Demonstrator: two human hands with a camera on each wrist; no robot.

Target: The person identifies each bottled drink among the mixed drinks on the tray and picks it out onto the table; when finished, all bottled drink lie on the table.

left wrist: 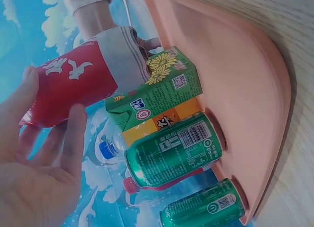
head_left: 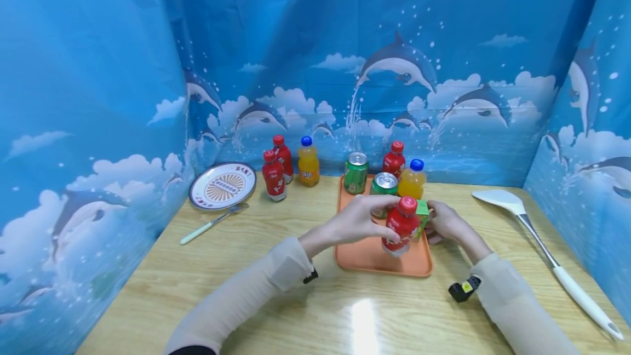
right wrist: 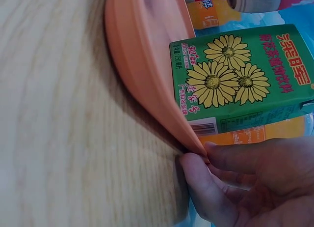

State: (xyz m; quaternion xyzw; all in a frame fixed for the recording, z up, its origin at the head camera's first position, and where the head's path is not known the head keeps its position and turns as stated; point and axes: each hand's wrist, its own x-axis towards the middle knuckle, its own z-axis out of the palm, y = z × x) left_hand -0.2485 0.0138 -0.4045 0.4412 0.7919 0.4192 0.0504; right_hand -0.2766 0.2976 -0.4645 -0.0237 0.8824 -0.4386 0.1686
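My left hand point(head_left: 362, 218) grips a red bottle point(head_left: 401, 225) with a red cap, over the front part of an orange tray point(head_left: 365, 256). In the left wrist view, fingers and thumb wrap the red label of that bottle point(left wrist: 73, 84), its pale base pointing away. My right hand point(right wrist: 245, 183) pinches the tray's rim point(right wrist: 181, 124) between thumb and finger. Beside that hand a green drink carton point(right wrist: 235, 74) with yellow flowers stands on the tray. Two green cans point(head_left: 356, 173), an orange-drink bottle point(head_left: 412, 181) and another red bottle point(head_left: 394, 160) stand behind it.
Left of the tray stand two red bottles point(head_left: 274, 177) and a blue-capped orange-drink bottle point(head_left: 308, 164). Further left lie a patterned plate point(head_left: 223, 185) and a fork point(head_left: 213, 224). A long white-handled spatula point(head_left: 539, 245) lies at the right. Blue dolphin sheets point(head_left: 305, 59) wall the table.
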